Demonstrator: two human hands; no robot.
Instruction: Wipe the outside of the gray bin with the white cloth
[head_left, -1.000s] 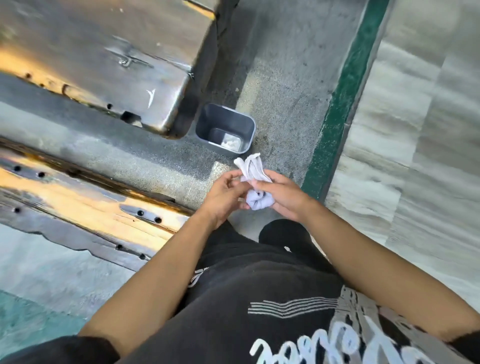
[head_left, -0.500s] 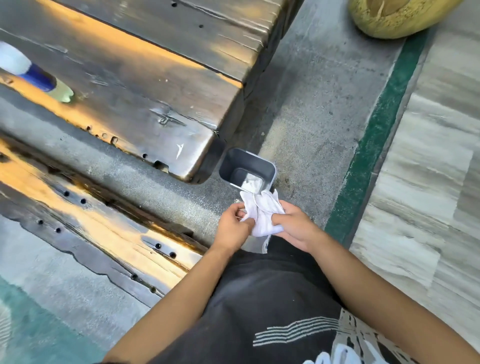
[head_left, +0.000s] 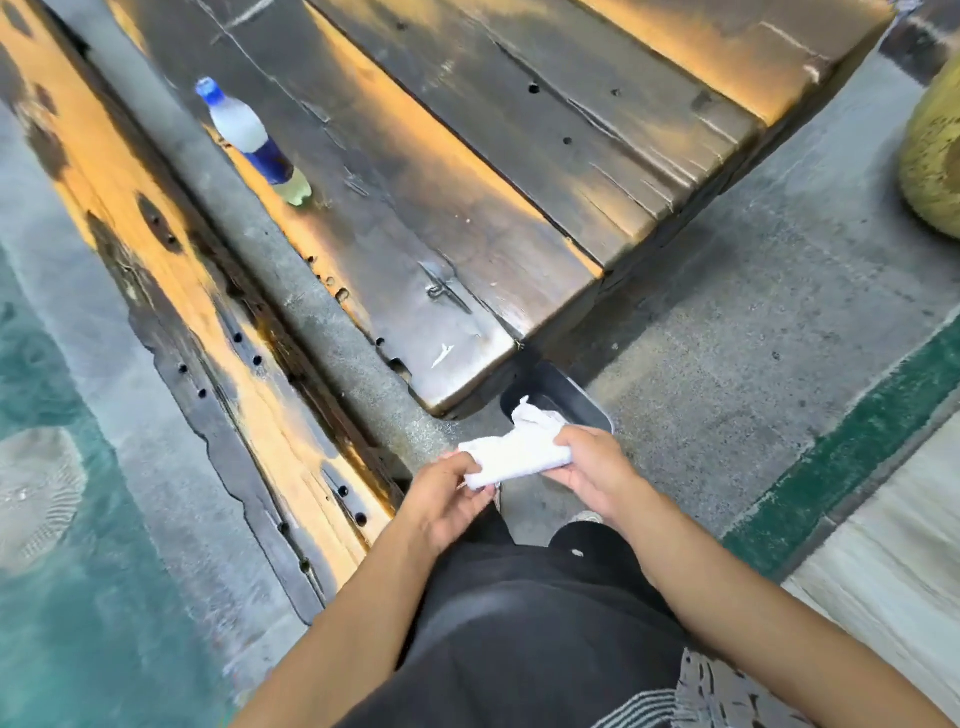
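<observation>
The white cloth (head_left: 517, 453) is stretched between both hands over the concrete floor. My left hand (head_left: 449, 500) pinches its near left end. Around its right end my right hand (head_left: 589, 467) is closed. Just beyond the cloth stands the small gray bin (head_left: 569, 397) on the floor, against the corner of a dark wooden table. The cloth and my right hand hide the bin's near side and most of its opening. Neither hand touches the bin.
A dark wooden table (head_left: 467, 171) fills the top, with a plastic bottle (head_left: 254, 140) lying on it. A wooden bench (head_left: 208, 332) runs diagonally at left. A yellow-green round object (head_left: 932, 156) sits at the right edge. A green stripe (head_left: 852, 447) borders pale tiles at right.
The view has swung up, so the bin now sits lower and partly behind the cloth. The cloth was bunched upright between the hands; it is now pulled out sideways between them.
</observation>
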